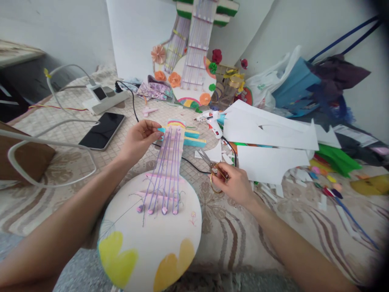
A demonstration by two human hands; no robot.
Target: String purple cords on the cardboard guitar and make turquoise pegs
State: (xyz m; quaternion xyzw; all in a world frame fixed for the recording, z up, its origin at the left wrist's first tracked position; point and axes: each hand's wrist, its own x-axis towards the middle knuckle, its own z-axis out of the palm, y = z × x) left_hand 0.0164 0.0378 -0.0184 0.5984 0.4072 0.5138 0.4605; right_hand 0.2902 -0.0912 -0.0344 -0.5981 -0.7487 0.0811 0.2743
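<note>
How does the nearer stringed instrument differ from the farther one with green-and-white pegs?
The nearer instrument has blue-and-yellow pegs; the farther instrument has green-and-white pegs.
The nearer instrument bears large yellow and orange patches; the farther instrument has orange flowers.
The left hand touches the nearer instrument; no hand touches the farther instrument.
Both have strings and rounded, mainly white bodies.

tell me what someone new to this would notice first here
Probably the decorated stringed instrument at front centre, with yellow and orange heart-like shapes low on its round white body and the left hand at its head. Next, the open-bladed scissors in the right hand, right of its neck. Behind, another stringed instrument stands before a white board.
</note>
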